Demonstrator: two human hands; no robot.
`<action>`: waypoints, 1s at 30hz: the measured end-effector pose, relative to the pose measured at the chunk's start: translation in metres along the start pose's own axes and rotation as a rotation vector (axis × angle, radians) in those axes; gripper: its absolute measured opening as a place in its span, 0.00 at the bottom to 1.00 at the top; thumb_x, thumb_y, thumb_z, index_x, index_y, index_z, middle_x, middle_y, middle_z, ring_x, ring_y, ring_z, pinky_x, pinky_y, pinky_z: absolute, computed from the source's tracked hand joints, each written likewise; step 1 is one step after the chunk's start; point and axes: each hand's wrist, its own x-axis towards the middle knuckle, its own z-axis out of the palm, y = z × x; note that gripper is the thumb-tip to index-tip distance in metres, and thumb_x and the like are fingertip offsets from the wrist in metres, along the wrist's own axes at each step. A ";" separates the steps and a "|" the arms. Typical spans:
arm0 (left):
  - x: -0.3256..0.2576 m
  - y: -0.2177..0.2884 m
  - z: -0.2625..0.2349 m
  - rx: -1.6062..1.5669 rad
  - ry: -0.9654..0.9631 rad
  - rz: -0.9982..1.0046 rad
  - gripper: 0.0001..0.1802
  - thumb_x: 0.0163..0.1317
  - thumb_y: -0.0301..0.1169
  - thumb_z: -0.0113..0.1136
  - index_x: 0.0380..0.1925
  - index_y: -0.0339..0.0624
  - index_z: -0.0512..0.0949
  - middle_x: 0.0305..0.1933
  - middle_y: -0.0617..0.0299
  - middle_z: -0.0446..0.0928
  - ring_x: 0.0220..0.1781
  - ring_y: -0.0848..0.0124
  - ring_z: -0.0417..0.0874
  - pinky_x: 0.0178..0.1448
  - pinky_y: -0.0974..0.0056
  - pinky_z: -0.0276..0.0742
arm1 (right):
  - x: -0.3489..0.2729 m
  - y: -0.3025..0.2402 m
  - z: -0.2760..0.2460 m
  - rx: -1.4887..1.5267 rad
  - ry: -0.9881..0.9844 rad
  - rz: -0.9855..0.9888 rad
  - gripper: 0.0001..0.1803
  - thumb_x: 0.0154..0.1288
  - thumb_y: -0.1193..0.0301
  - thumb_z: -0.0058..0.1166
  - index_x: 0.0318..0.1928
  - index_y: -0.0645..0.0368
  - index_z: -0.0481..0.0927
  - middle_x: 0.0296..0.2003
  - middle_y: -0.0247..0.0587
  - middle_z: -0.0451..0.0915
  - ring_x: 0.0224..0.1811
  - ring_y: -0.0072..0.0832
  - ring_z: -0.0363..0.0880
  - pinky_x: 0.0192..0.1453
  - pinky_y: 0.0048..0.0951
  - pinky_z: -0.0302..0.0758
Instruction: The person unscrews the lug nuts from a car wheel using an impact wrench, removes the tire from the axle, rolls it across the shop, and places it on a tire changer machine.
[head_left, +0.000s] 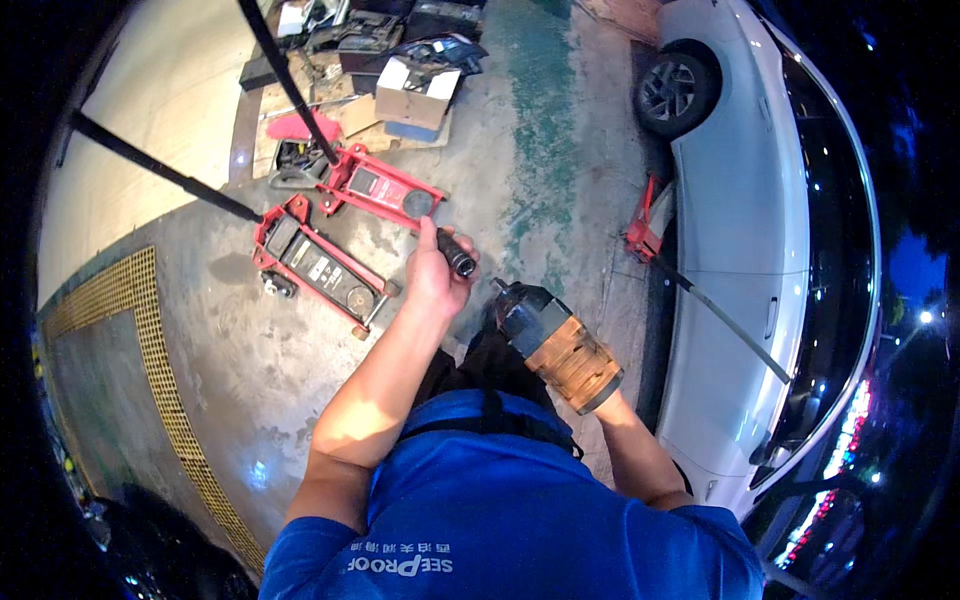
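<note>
Between the fingers and thumb of my left hand [434, 278] is a black cylindrical impact socket [458, 256], its hollow end facing up. Just to the right is an impact wrench [560, 345] with a dark nose and a tan-brown body; its bare square drive points up and left toward the socket, a small gap away. My right forearm [640, 450] leads up to the wrench, and my right hand is closed around it, largely hidden behind its body.
Two red floor jacks [320, 268] with long black handles stand ahead on the left. At right is a white car [740, 230], a third red jack [648, 225] against its side with its handle slanting toward me. Boxes [415, 98] and parts lie piled far ahead. Yellow grating [155, 340] borders the left floor.
</note>
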 end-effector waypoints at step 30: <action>0.104 -0.216 0.218 -0.121 -0.332 -0.088 0.19 0.64 0.48 0.35 0.28 0.44 0.66 0.22 0.62 0.61 0.25 0.69 0.60 0.31 0.65 0.60 | 0.009 0.094 -0.225 -0.472 0.224 -0.225 0.19 0.57 0.58 0.51 0.47 0.52 0.73 0.45 0.42 0.74 0.42 0.43 0.74 0.42 0.41 0.73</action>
